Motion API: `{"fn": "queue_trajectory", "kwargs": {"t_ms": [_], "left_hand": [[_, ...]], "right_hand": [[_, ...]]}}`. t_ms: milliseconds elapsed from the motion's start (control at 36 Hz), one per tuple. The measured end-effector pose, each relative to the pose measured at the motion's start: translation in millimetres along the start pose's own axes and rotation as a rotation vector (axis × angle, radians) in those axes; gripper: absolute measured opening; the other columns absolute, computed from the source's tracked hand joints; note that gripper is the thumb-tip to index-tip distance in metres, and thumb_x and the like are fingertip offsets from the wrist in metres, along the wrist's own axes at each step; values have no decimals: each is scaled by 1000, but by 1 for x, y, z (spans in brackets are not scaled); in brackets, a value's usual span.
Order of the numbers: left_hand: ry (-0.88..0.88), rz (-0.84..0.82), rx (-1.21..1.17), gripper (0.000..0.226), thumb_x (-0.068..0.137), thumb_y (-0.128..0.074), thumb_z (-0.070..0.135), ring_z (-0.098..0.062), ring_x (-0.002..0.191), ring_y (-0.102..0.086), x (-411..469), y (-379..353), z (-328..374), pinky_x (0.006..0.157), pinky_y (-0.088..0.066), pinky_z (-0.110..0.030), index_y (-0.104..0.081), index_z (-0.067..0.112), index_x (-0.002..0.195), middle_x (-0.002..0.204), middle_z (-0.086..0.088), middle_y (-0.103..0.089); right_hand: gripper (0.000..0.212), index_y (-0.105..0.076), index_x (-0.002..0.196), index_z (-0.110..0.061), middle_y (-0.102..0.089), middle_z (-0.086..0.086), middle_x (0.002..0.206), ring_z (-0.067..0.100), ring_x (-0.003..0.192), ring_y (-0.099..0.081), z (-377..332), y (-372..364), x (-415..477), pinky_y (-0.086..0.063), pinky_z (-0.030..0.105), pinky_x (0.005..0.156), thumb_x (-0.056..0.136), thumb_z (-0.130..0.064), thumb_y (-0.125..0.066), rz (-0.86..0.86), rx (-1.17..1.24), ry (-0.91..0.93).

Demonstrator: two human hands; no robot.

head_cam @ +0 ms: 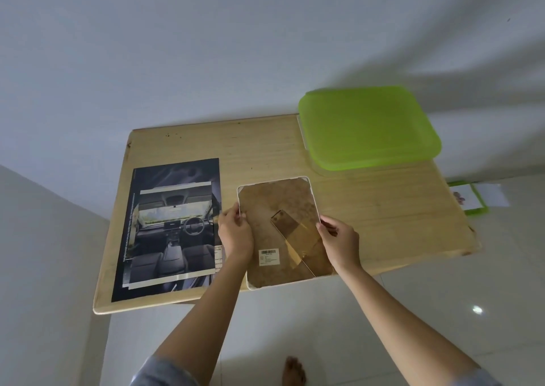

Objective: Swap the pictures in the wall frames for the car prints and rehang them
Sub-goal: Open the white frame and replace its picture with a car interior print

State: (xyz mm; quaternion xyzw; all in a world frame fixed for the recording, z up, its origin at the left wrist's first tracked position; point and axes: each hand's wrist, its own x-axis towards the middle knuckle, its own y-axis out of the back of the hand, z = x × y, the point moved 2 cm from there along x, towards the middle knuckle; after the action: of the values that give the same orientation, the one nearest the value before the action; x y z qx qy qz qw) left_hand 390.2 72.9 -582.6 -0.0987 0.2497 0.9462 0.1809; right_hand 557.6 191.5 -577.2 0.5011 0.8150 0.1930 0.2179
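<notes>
A plain room in a home. A small pale wooden table (383, 217) stands against a bare white painted wall (206, 46) on a glossy white tiled floor (457, 291). A clear plastic storage box with a lime-green lid (368, 126) sits on the table, and a bare foot (295, 371) shows below.

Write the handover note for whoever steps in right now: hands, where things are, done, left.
Left hand: pinches the left edge of the frame.
Right hand: grips the frame's right edge.
The frame lies face down, brown back up and stand folded, at the near edge of the table.
The car prints lie stacked left of it, beside the left hand.
A green-edged picture lies on the floor to the right.
Done: this frame is down on the table.
Left: open the back, which looks closed, swap in a print, close it and rehang. What the frame holds now cannot be seen.
</notes>
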Motion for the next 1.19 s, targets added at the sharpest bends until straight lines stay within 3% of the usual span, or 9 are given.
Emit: {"fn": "queue_trajectory", "kwargs": {"t_ms": [278, 444, 556, 694, 750, 889, 1028, 1194], "left_hand": [[-17, -10, 12, 34, 94, -50, 12, -22, 111, -56, 0, 3, -3, 96, -43, -33, -55, 11, 128, 126, -5, -57], [-78, -90, 57, 39, 94, -51, 20, -22, 115, -53, -4, 6, -3, 97, -45, -35, -49, 11, 131, 131, -6, -51], [-183, -183, 185, 56, 90, -56, 35, -22, 126, -41, -20, 10, -9, 99, -38, -32, -38, 12, 137, 139, -5, -39], [-243, -394, 331, 119, 56, -61, 79, -17, 143, -9, -44, 24, -36, 115, -22, -47, -10, 24, 147, 155, 7, -9], [-275, -468, 400, 131, 49, -61, 81, -14, 144, 7, -48, 27, -44, 118, -9, -46, 3, 25, 148, 157, 8, 5], [-350, -546, 495, 143, 43, -64, 81, -6, 138, 26, -48, 32, -53, 117, 3, -39, 21, 25, 144, 154, 10, 22], [-400, -549, 546, 144, 45, -65, 78, -5, 135, 32, -48, 33, -56, 114, 11, -33, 24, 23, 143, 151, 10, 29], [-413, -539, 551, 136, 55, -69, 72, -2, 134, 33, -51, 36, -52, 113, 12, -30, 25, 25, 141, 150, 13, 29]], "right_hand": [[25, -67, 109, -2, -70, 11, 105, 7, 89, -60, 5, 0, 0, -37, -5, 75, 84, -2, -63, 32, -22, 42], [23, -68, 105, -4, -71, 10, 98, 13, 85, -63, 2, 0, 7, -44, 15, 79, 82, -2, -64, -7, -26, 6], [25, -64, 110, -5, -66, 10, 105, 16, 92, -61, -7, 2, 15, -41, 18, 79, 86, -2, -55, -26, -86, 46], [27, -63, 111, -3, -63, 12, 109, 15, 94, -58, -38, -12, 26, -43, 18, 85, 89, 1, -49, -118, -131, 210], [27, -64, 111, -5, -64, 12, 110, 21, 100, -59, -53, -27, 32, -45, 25, 91, 89, -2, -48, -210, -190, 308], [30, -59, 120, -6, -59, 10, 117, 24, 115, -50, -77, -73, 41, -33, 23, 96, 92, -10, -48, -398, -357, 481], [36, -54, 128, -7, -56, 14, 117, 29, 115, -45, -89, -99, 48, -38, 34, 97, 92, -7, -47, -438, -494, 640], [37, -52, 129, -17, -48, 9, 122, 25, 113, -42, -88, -108, 57, -43, 35, 87, 93, -14, -45, -458, -689, 784]]}}
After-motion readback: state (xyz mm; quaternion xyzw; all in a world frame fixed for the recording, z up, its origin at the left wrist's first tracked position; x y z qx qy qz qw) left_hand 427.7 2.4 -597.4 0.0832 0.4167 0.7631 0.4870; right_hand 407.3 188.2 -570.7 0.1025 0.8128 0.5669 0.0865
